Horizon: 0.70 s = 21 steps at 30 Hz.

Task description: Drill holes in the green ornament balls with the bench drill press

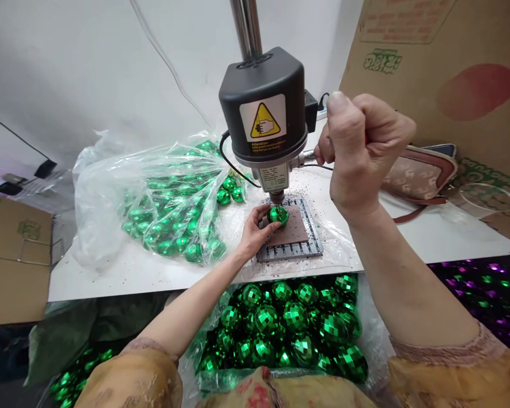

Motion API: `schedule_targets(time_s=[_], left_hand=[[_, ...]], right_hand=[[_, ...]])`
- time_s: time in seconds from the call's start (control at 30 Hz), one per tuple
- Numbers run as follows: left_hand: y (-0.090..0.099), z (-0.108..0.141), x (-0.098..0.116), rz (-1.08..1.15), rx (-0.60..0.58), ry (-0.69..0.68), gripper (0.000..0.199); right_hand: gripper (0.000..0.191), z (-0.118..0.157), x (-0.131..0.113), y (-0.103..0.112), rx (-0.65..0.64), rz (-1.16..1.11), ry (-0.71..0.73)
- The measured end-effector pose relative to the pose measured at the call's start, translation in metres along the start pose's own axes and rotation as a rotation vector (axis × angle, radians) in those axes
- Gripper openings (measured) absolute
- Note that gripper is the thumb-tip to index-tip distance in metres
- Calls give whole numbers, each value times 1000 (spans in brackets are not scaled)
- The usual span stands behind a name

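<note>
The left hand (255,232) grasps a green mirrored bauble (278,215), its fingers curled around the near side and holding the ball down on a brown pad (289,228). The pad lies on a slotted metal plate (289,252), and the bauble sits directly under the chuck (276,196) of a bench drill (261,107). Whether the bit touches the ball is hidden from this view. The right hand (361,150) is clenched into a raised fist around the drill's metal feed lever (308,157), which juts from the right side of the drill head.

A yellow hand-warning label (262,118) faces the person from the black drill head, and a steel column (246,25) rises behind it. Dark specks of debris (295,187) scatter across a clear plastic sheet (334,238) around the plate. To the left, a clear plastic bag (165,207) full of green baubles lies on the white table (110,280). Nearer the person, below the table edge, a heap of larger green baubles (280,326) fills a plastic-lined container. Purple baubles (484,289) show near right. On the far right, a brown-trimmed handbag (420,175) lies against a cardboard sheet (450,73), and more cardboard (12,260) stands at left.
</note>
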<state>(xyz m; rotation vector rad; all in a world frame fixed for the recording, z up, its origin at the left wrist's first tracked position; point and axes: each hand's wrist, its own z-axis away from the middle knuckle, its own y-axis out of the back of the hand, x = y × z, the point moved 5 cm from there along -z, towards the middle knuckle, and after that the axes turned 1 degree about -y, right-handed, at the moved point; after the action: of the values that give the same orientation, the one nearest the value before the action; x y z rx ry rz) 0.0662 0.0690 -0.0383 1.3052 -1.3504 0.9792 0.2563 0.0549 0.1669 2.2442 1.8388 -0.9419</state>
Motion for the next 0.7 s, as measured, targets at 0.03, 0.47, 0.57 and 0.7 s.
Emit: schedule_targets(time_s=[0.03,0.47,0.57,0.7], left_hand=[[0,1,1,-62,-24,-15,54],[-18,9,-4,-9,-80,-20,54],[-19,10,-5,21,-95,-6,55],[-18,10,-4,2,-89,-11,55]], right_hand=[[60,0,0,0,0,-3,5],[57,1,-4,1,-21,-8,6],[55,10,0,4,31,-32,48],[55,22,4,8,83,-83,138]])
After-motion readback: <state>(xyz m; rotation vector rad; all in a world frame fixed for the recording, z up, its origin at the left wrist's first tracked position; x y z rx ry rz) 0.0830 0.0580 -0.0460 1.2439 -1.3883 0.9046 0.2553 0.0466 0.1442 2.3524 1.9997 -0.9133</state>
